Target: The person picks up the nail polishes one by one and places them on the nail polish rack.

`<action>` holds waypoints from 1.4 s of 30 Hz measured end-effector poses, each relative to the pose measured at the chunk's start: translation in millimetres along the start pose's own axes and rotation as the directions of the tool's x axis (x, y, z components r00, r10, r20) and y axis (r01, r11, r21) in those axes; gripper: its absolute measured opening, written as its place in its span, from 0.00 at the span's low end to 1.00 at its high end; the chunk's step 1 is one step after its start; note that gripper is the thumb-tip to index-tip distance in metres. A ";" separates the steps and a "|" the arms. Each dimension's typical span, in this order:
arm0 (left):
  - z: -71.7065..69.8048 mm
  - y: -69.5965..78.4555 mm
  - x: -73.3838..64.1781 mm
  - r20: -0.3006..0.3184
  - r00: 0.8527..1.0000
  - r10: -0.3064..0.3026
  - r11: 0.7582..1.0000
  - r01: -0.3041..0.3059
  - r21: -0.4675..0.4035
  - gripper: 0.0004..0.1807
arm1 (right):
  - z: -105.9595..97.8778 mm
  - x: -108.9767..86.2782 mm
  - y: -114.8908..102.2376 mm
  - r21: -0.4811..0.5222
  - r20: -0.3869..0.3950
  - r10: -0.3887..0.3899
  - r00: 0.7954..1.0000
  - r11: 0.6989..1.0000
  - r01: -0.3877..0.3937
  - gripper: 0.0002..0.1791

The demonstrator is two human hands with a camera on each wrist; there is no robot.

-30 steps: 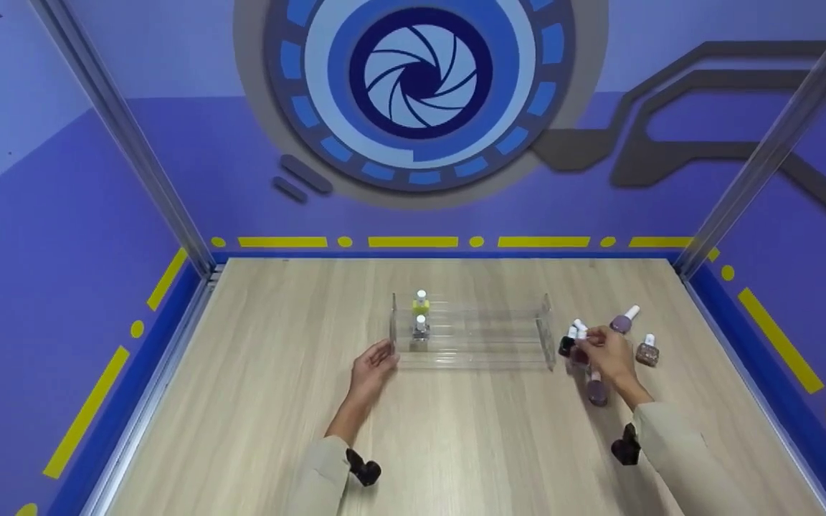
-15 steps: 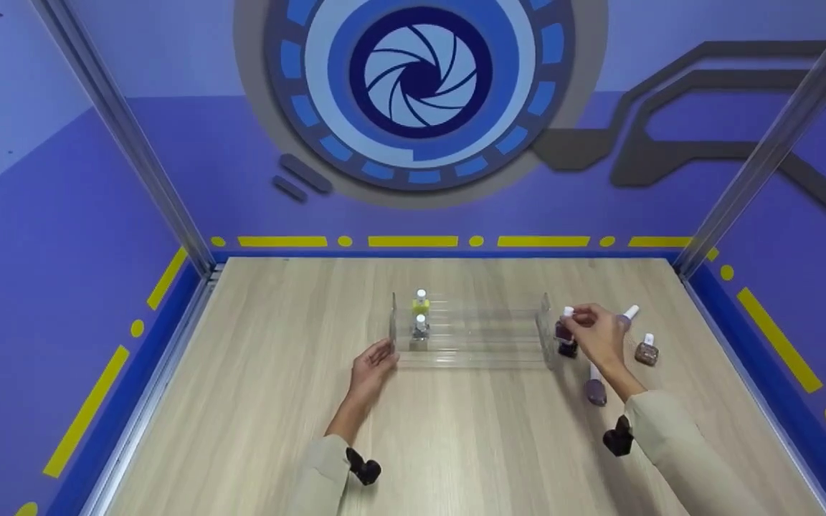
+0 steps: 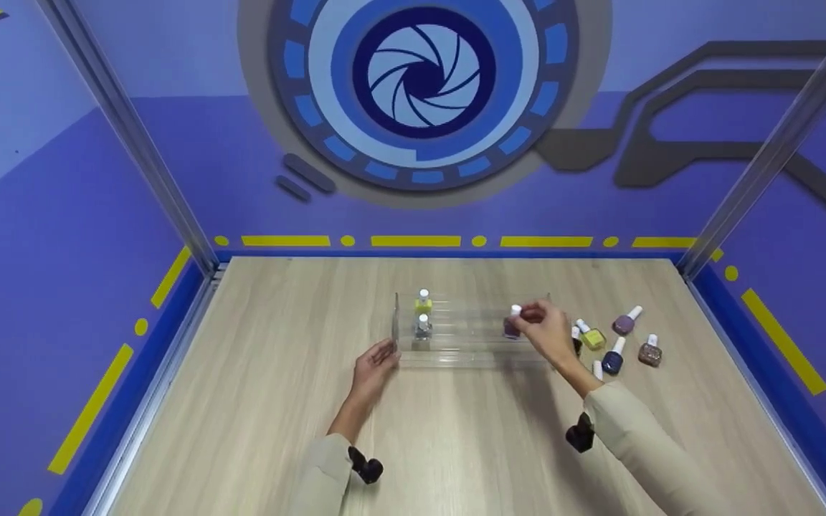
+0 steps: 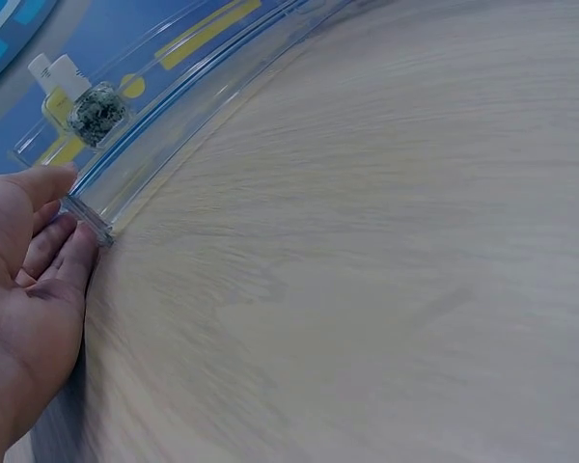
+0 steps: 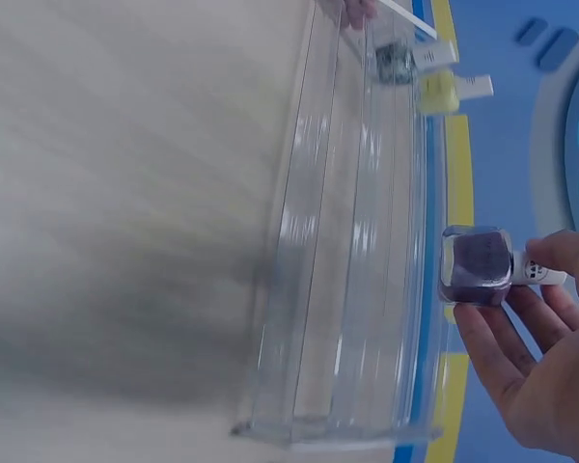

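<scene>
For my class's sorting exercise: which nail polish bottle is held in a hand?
The dark purple bottle, whose white cap the right hand pinches; the others in view stand in the clear rack or rest on the table.

From the middle of the head view, the clear rack [image 3: 470,360] at five o'clock looks like smooth, glossy plastic; the counter [image 3: 413,444] at six, matt grained wood; the sleeve [image 3: 321,473] at seven, soft matt cloth; the post [image 3: 130,136] at ten, metal with a dull sheen. The purple bottle [image 5: 478,262] appears to be shiny glass, its white cap [image 5: 524,270] smooth plastic.
</scene>
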State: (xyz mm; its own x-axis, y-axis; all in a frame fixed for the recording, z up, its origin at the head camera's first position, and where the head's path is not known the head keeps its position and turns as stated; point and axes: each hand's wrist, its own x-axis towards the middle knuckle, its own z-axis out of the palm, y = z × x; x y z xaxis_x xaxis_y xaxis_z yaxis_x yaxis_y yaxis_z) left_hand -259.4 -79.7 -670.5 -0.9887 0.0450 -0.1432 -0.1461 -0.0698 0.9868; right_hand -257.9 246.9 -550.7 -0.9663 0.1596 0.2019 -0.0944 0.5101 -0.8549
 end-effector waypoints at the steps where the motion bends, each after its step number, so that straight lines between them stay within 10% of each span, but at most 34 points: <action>1: 0.2 -0.1 0.8 -0.003 1.000 -0.003 1.000 0.003 -0.009 0.27 | 4.1 0.1 -2.5 0.006 0.007 -0.004 1.000 1.000 0.004 0.10; 42: -6.7 -4.0 2.6 0.008 0.999 -0.048 0.989 0.049 -0.141 0.25 | 127.6 -23.3 -10.9 0.175 0.203 -0.123 0.971 0.981 0.088 0.08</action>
State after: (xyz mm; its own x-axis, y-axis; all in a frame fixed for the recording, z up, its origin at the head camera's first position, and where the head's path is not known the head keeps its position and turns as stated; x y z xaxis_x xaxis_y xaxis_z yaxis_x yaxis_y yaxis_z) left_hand -261.6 -86.0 -675.3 -0.9801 0.0566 -0.1901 -0.1978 -0.2070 0.9581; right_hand -265.0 129.8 -607.1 -0.9756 -0.0792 0.2048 -0.2195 0.3667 -0.9041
